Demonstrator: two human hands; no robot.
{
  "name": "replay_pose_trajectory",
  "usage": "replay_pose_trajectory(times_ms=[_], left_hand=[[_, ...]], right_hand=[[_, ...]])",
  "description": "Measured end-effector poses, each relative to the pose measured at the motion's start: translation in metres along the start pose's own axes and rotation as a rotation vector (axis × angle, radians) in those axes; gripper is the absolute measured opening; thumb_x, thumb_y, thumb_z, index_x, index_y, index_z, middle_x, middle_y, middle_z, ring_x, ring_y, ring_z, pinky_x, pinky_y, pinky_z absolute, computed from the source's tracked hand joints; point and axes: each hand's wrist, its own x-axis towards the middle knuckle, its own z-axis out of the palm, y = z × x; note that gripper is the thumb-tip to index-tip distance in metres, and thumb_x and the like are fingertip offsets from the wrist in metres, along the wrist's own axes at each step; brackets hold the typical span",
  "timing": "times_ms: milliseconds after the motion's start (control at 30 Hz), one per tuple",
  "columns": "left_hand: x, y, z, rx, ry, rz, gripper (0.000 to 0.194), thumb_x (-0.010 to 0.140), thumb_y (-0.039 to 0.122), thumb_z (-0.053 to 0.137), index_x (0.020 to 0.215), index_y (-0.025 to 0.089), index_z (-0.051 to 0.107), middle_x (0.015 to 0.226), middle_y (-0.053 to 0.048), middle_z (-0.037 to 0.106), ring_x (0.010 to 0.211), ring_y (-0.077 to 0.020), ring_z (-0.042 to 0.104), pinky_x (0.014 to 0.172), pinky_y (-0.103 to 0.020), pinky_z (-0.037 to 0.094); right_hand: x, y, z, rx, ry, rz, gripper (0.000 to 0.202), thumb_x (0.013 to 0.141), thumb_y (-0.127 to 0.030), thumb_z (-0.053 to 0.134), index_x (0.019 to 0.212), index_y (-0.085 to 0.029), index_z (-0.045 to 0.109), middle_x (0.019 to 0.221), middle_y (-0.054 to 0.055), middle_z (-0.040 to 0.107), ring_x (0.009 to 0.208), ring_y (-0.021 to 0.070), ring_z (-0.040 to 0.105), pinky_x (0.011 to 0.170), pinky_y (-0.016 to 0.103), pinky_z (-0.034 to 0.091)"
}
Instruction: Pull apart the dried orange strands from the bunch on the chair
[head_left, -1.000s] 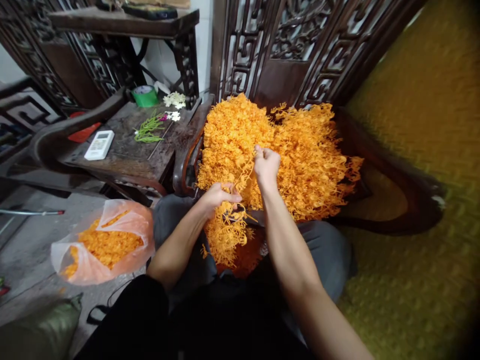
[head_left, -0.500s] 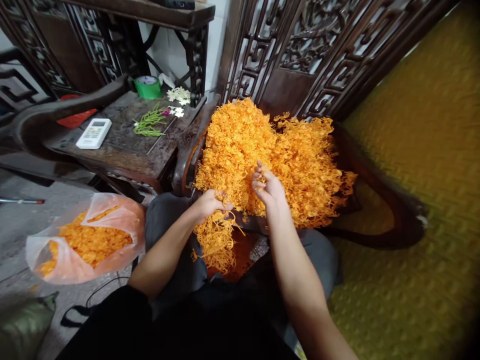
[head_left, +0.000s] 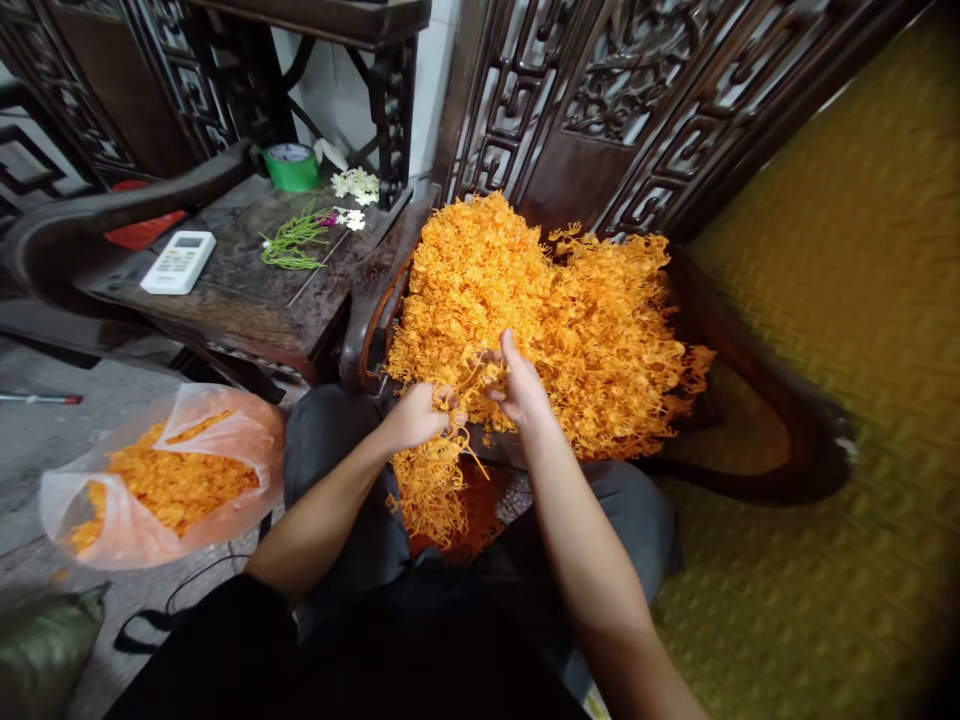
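A big heap of orange plastic flower sprigs point(head_left: 480, 270) is piled on the seat of a dark wooden chair in front of me. My left hand point(head_left: 421, 415) is closed around a bunch of these sprigs point(head_left: 431, 490), which dangles below it over my lap. Just to the right, at the heap's front edge, my right hand point(head_left: 519, 390) has its thumb raised and its fingers curled at some orange sprigs between the two hands. Its fingertips are partly hidden among the strands.
Left of my leg stands a pinkish plastic bag point(head_left: 217, 530) with orange pieces inside. A side table point(head_left: 247, 310) holds a white remote control point(head_left: 178, 263), green tape point(head_left: 291, 167), green stems point(head_left: 292, 242) and white flowers point(head_left: 355, 184). The chair's curved arm point(head_left: 810, 465) is at right.
My right hand has moved left and slightly down from the heap toward my left hand, its thumb now up. Orange strands now show between the hands. The left hand keeps its bunch.
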Motion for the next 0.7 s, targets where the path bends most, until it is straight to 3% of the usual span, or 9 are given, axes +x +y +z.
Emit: replay_pose_trajectory(times_ms=[100,200,333,400,533,633,700], left_hand=[[-0.001,0.000,0.005,-0.025,-0.047,-0.008,0.021,0.074,0.031,0.076,0.070,0.016,0.061,0.070,0.000,0.065,0.069,-0.0151,0.059,0.067,-0.027,0.044],[-0.008,0.001,0.007,-0.154,-0.123,-0.134,0.027,0.070,0.033,0.080,0.068,0.017,0.059,0.062,0.000,0.063,0.059,-0.0143,0.057,0.060,-0.026,0.043],[-0.019,0.007,0.004,-0.249,-0.200,-0.304,0.032,0.061,0.030,0.086,0.071,0.018,0.059,0.061,0.000,0.063,0.052,-0.0135,0.055,0.052,-0.026,0.041],[-0.020,0.009,0.002,-0.237,-0.230,-0.281,0.030,0.062,0.030,0.086,0.070,0.017,0.060,0.063,-0.002,0.065,0.054,-0.0136,0.057,0.054,-0.025,0.042],[-0.014,0.009,-0.001,-0.238,-0.231,-0.221,0.032,0.066,0.035,0.085,0.072,0.018,0.060,0.061,0.000,0.064,0.055,-0.0135,0.058,0.056,-0.025,0.042],[-0.011,0.008,0.000,-0.234,-0.238,-0.215,0.031,0.067,0.036,0.085,0.073,0.017,0.061,0.062,-0.001,0.065,0.056,-0.0138,0.058,0.057,-0.025,0.042],[-0.011,0.006,0.001,-0.237,-0.261,-0.219,0.030,0.067,0.035,0.085,0.071,0.017,0.062,0.063,-0.002,0.066,0.058,-0.0138,0.059,0.058,-0.025,0.043]], right_hand=[[0.003,0.003,0.013,0.001,-0.023,-0.036,0.057,0.067,-0.073,0.082,0.081,-0.020,0.063,0.072,0.004,0.067,0.046,0.0076,0.042,0.035,0.020,0.018],[0.017,-0.014,0.016,0.028,0.028,-0.145,0.054,0.061,-0.063,0.090,0.074,-0.019,0.061,0.054,-0.004,0.052,0.041,0.0060,0.035,0.036,0.020,0.019],[0.040,-0.056,-0.009,0.094,0.223,-0.262,0.049,0.074,-0.061,0.081,0.075,-0.021,0.052,0.047,-0.012,0.036,0.037,0.0035,0.026,0.036,0.018,0.013],[0.041,-0.071,-0.024,0.102,0.245,-0.276,0.046,0.074,-0.055,0.082,0.076,-0.021,0.052,0.051,-0.010,0.046,0.038,0.0033,0.030,0.036,0.016,0.012],[0.021,-0.074,-0.035,-0.002,0.048,-0.256,0.037,0.068,-0.044,0.086,0.078,-0.016,0.063,0.079,0.004,0.073,0.044,0.0042,0.043,0.035,0.017,0.019],[0.009,-0.065,-0.028,-0.089,-0.098,-0.289,0.036,0.070,-0.044,0.086,0.085,-0.015,0.071,0.088,0.007,0.076,0.046,0.0044,0.045,0.036,0.017,0.024],[0.008,-0.060,-0.021,-0.129,-0.140,-0.350,0.037,0.074,-0.046,0.085,0.094,-0.017,0.075,0.083,0.004,0.075,0.045,0.0044,0.044,0.037,0.017,0.027]])
